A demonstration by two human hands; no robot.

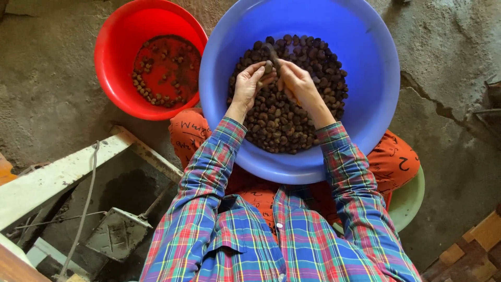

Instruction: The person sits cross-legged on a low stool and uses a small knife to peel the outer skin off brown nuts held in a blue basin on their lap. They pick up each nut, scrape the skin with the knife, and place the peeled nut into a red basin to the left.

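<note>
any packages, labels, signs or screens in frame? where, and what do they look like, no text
No packages, labels, signs or screens in view.
Only print: dark handwriting-style marks on the orange trousers, over the person's lap, under the blue basin.
Containers are unmarked: blue basin of dark brown nuts at centre, round red basin to its left on the floor.
Left hand and right hand work on one nut over the pile.
</note>
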